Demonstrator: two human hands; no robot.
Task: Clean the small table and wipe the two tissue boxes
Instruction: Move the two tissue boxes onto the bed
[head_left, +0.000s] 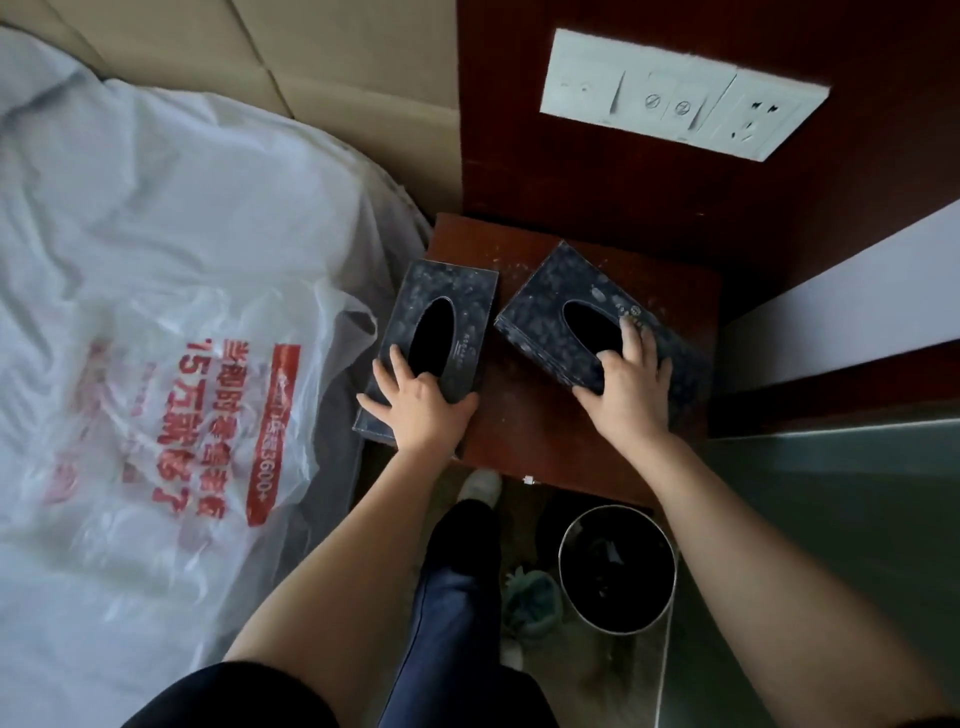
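Curling round its near end, the left hand (418, 402) grips the left box (448, 283), which overhangs the left edge of the dusty counter (519, 421) at frame centre, while the right hand (631, 387) likewise grips the right box (545, 306), lying askew just beside it.

Left hand (415, 408) grips left tissue box (457, 285); right hand (631, 387), right tissue box (545, 306) (both dusty).
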